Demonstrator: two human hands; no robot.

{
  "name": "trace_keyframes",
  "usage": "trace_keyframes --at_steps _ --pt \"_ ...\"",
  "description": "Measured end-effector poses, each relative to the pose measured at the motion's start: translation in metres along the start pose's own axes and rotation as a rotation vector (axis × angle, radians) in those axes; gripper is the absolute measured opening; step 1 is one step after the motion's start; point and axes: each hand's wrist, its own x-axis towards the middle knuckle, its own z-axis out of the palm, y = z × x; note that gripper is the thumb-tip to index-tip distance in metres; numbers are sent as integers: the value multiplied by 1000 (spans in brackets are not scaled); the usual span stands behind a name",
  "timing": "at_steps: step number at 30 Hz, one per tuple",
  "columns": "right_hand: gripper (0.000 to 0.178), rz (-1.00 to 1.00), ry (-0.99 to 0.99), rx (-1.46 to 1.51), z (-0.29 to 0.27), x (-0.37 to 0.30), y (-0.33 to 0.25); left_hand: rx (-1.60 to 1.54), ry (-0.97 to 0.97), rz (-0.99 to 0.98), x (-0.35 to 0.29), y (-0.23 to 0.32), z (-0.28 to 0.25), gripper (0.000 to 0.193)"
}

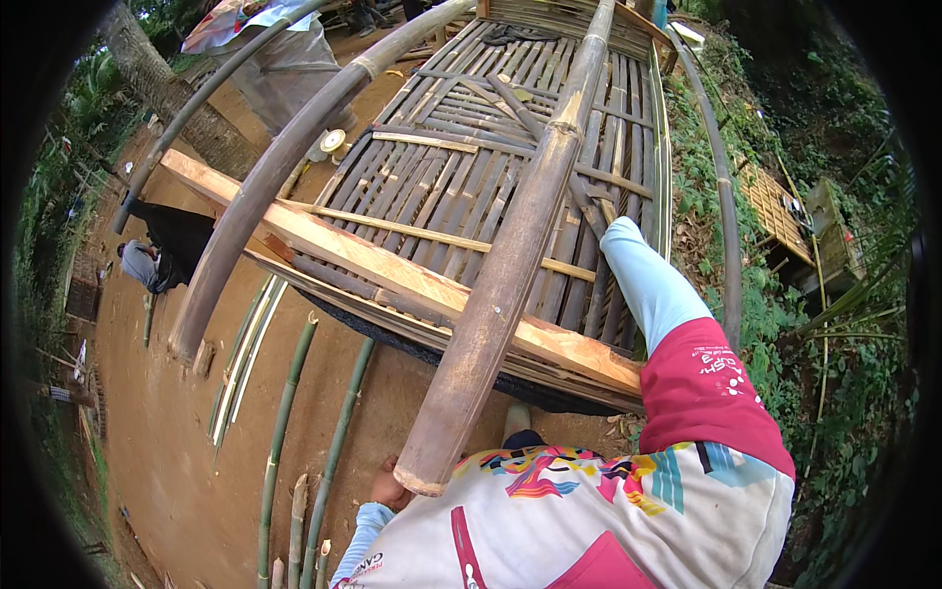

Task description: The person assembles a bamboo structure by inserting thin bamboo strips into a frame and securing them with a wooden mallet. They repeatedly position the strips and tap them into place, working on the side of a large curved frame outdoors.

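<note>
A thick brown bamboo pole (500, 285) runs lengthwise above a slatted bamboo deck, its cut end close to my body. Beside that cut end is my left hand (389, 483), partly covered by the pole, so its fingers do not show clearly. My right arm, in a light blue and red sleeve (655, 280), stretches out over the deck's right side. At its far end my right hand (608, 210) is barely visible near crossed dark bamboo strips (589, 201). Whether it grips any of them I cannot make out.
A sawn timber beam (392, 270) crosses the deck's near edge. Another curved bamboo pole (265, 187) overhangs on the left. Green bamboo poles (287, 432) lie below on the dirt ground. A person (142, 263) crouches far left. Plants (756, 324) cover the slope at right.
</note>
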Motion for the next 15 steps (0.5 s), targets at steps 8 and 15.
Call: trace_keyframes --at_steps 8,15 --pt "67 -56 88 416 -69 -155 -5 -107 62 -20 2 -5 -13 44" --pt "71 25 209 585 -99 -273 58 -94 -50 -77 23 0 -45 56"
